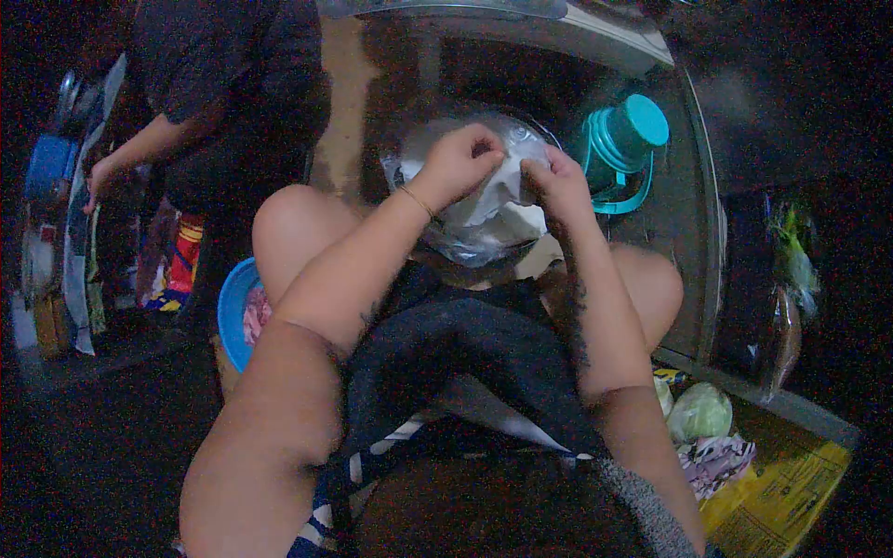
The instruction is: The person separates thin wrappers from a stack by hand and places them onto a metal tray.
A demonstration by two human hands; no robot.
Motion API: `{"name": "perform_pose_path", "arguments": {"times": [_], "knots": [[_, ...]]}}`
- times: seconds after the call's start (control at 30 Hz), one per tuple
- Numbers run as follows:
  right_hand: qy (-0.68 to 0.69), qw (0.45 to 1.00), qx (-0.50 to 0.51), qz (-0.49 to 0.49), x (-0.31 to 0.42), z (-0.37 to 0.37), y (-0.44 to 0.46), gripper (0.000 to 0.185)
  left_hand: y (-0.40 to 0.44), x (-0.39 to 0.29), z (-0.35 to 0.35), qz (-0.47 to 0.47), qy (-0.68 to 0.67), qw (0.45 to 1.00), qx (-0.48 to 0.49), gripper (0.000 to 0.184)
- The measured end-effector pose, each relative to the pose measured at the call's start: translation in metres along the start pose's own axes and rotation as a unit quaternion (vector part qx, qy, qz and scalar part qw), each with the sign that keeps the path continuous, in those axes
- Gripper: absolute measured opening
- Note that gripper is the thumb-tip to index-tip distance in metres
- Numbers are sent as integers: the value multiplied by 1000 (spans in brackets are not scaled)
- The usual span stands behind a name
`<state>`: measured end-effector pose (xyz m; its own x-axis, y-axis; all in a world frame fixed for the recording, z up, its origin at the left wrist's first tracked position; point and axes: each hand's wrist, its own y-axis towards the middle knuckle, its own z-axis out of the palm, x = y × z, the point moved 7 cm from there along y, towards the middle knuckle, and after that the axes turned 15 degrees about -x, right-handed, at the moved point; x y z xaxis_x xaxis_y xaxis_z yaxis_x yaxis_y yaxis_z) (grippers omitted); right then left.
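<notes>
My left hand (460, 166) and my right hand (560, 188) are close together in front of me, fingers closed in pinches. Between them they hold a thin, crumpled white sheet (503, 191); whether it is plastic or paper I cannot tell. It hangs over a round, shiny basin (477, 251) between my bent knees. More white material lies in the basin under my hands, its details blurred. My fingertips partly cover the upper edge of the sheet.
Right of the basin stands a teal bucket (609, 153) with a teal dipper (640, 121). By my left knee, a blue basin (238, 312) holds pinkish pieces. Cabbage (701, 412) lies at lower right near a yellow sack (791, 493). Another person's arm (139, 153) reaches in at left.
</notes>
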<state>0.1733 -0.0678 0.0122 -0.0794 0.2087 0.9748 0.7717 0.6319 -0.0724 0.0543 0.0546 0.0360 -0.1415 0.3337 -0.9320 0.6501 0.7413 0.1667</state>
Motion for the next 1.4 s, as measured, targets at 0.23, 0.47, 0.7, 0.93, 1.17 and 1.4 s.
{"name": "perform_pose_path", "arguments": {"times": [0.23, 0.47, 0.7, 0.93, 1.17, 1.4], "knots": [[80, 994, -1, 69, 3, 3, -6, 9, -2, -6, 4, 27, 3, 999, 27, 16], [3, 998, -18, 59, -5, -6, -1, 26, -2, -8, 8, 21, 4, 999, 40, 16], [39, 991, -60, 110, 0, -5, -11, 20, -4, -18, 6, 31, 58, 998, 11, 20], [94, 985, -37, 142, -6, 13, -17, 34, -16, -36, 4, 178, 175, 965, -78, 18], [-27, 997, -34, 70, -7, 15, -16, 36, -15, -24, 10, 176, 202, 958, -102, 17], [-105, 993, -46, 18, 12, 11, -19, 25, -14, -15, 8, 135, 142, 975, -106, 17]]}}
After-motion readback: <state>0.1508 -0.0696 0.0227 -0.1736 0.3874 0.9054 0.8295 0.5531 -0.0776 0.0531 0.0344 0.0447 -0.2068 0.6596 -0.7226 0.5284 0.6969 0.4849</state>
